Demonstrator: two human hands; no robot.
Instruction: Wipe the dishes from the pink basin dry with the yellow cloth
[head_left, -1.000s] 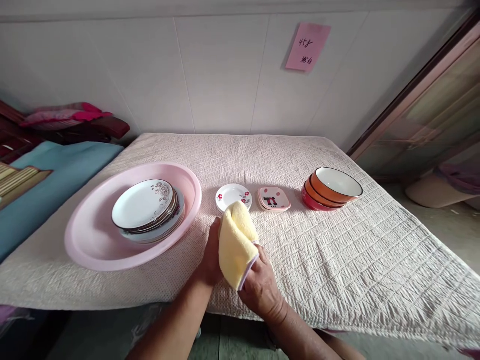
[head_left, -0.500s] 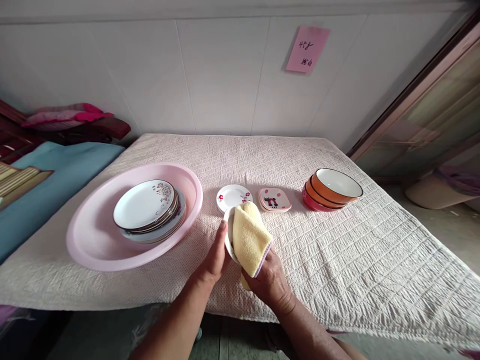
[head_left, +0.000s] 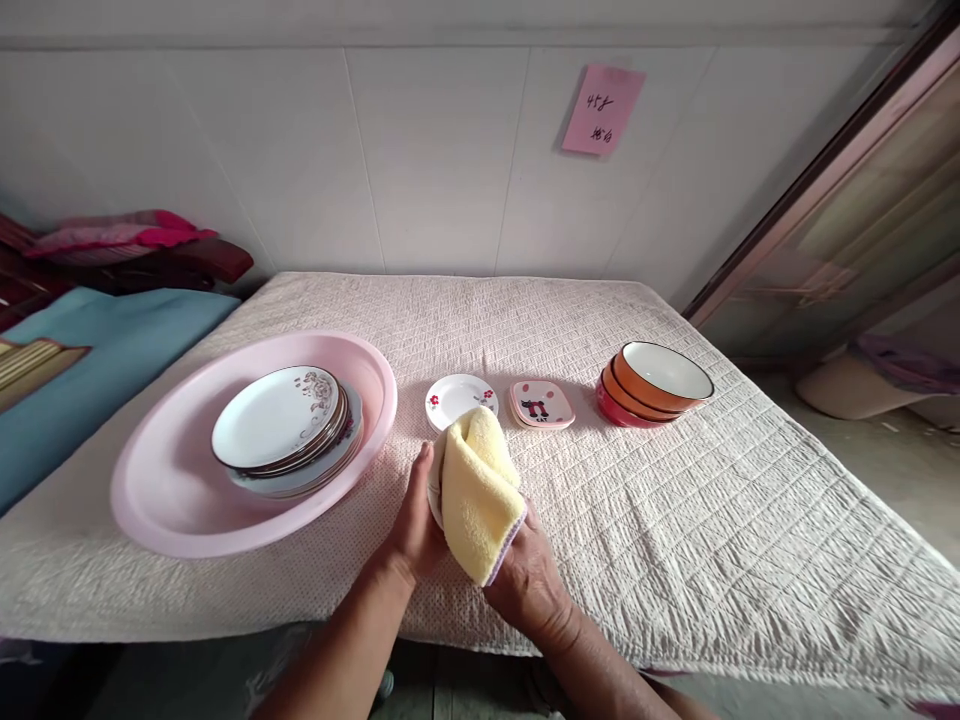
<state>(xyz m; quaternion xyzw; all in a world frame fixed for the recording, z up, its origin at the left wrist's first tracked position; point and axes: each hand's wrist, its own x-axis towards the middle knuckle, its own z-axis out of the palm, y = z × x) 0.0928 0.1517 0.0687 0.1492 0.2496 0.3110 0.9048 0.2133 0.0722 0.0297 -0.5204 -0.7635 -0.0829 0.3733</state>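
Observation:
My left hand [head_left: 417, 522] grips the left edge of a small white dish [head_left: 435, 490], thumb along its rim. Most of that dish is hidden behind a yellow cloth [head_left: 480, 500] with a purple edge. My right hand [head_left: 529, 580] is closed on the cloth and presses it against the dish; its fingertips are out of sight. Just beyond the cloth lies a round white plate [head_left: 459, 398] with red flowers. To its right are stacked pink square dishes [head_left: 541, 404] with a cat picture.
On the left, a large pink basin [head_left: 165, 500] holds a stack of white patterned plates [head_left: 274, 420]. Several nested orange and red bowls [head_left: 652, 385] stand at the right. A quilted cloth [head_left: 675, 540] covers the table. A pink note [head_left: 604, 110] hangs on the wall.
Both hands, with the dish and cloth, have shifted slightly left and down in view. The cloth now covers more of the dish. The whole view has also shifted a little.

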